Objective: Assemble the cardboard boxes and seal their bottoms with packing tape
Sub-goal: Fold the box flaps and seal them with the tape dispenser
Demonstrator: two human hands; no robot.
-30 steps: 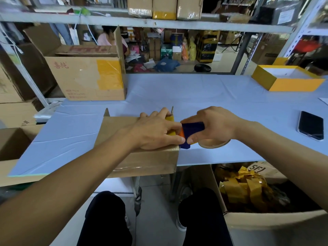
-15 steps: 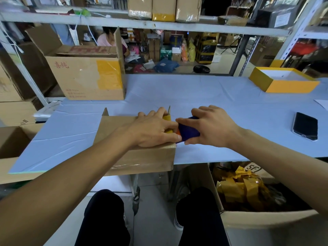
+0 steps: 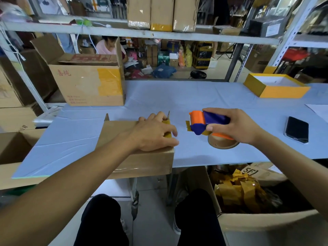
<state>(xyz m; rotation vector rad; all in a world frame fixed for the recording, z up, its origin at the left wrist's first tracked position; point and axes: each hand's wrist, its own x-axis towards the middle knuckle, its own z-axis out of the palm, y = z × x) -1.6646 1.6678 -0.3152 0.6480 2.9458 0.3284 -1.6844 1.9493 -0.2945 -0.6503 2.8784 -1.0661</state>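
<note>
A brown cardboard box (image 3: 124, 139) lies at the near edge of the blue-covered table (image 3: 186, 100), with yellowish tape across its top. My left hand (image 3: 154, 132) presses flat on the box's right end, fingers spread over the tape. My right hand (image 3: 232, 125) grips a blue and orange tape dispenser (image 3: 204, 123) just right of the box, lifted off it. A short tape end sticks out of the dispenser toward the box, and the tape roll (image 3: 221, 141) shows below it.
A large open carton (image 3: 88, 82) stands at the back left. A yellow shallow box (image 3: 276, 86) sits at the back right and a black phone (image 3: 296, 129) at the right. A bin of tape scraps (image 3: 239, 192) is under the table. A person sits beyond the shelving.
My right hand has pulled the dispenser away from the box to the right, and the tape is now parted from the box. My left hand stays pressed on the box.
</note>
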